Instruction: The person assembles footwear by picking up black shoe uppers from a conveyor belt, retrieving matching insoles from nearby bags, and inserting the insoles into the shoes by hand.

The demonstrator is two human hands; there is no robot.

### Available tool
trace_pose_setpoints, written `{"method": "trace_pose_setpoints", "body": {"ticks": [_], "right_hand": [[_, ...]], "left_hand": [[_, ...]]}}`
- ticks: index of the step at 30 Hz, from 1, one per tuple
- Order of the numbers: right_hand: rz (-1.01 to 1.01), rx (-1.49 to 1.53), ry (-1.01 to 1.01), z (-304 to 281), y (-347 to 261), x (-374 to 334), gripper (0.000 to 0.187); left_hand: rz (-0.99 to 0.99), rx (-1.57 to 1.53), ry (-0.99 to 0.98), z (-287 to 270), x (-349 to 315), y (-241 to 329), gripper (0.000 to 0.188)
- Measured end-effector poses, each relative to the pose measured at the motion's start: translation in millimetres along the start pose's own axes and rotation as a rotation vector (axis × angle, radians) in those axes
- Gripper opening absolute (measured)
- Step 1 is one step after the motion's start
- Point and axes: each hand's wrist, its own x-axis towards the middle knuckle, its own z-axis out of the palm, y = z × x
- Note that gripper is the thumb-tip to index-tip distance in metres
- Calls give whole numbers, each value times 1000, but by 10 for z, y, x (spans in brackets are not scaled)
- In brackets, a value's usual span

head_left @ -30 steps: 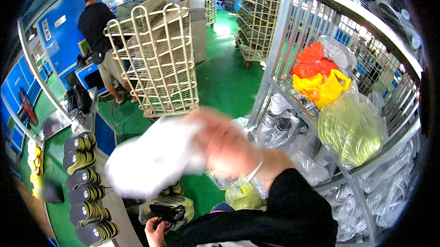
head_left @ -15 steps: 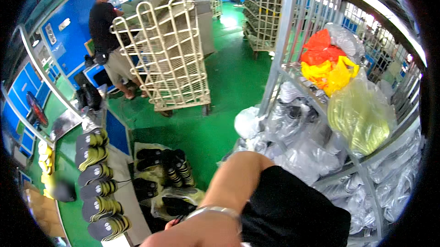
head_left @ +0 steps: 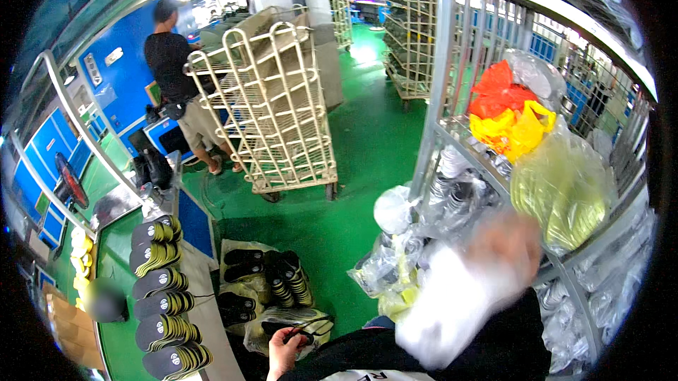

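Observation:
Low in the middle, my left hand (head_left: 281,354) is closed on a thin black looped thing (head_left: 311,328); its exact kind is hard to tell. My right hand (head_left: 510,240), smeared by motion, is raised at the right in front of the metal rack. From it trails a blurred white sheet-like thing (head_left: 445,310), which it appears to grip; the fingers themselves are not clear. Stacks of black and yellow-green insoles (head_left: 166,335) stand in a row on the bench (head_left: 201,296) to my left. More insoles (head_left: 286,275) lie in open clear bags on the floor beyond my left hand.
At the right, a metal rack (head_left: 427,127) holds clear bags (head_left: 565,183), plus red (head_left: 500,88) and yellow bags (head_left: 519,130). Plastic-wrapped bundles (head_left: 392,268) lie at its foot. A cream wire cart (head_left: 275,112) stands ahead, beside a person in black (head_left: 169,63). The floor (head_left: 374,148) is green.
My right arm, stretched across to the lower left before, has swung to the right and now carries the white thing. My left hand with the black thing has come into clear view.

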Motion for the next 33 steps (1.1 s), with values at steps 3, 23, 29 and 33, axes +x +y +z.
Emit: {"method": "trace_pose_setpoints", "body": {"ticks": [3, 23, 29, 33], "right_hand": [[-295, -799, 284, -1313, 378, 296, 45], [-773, -777, 46, -511, -730, 494, 30], [-910, -952, -248, -264, -808, 243, 28], [-919, -930, -300, -166, -775, 179, 27]], "left_hand": [[-18, -7, -55, 224, 35, 76, 16], [0, -47, 102, 117, -211, 12, 24], [-30, -59, 75, 214, -238, 76, 20], [-15, 38, 90, 278, -273, 172, 18]]}}
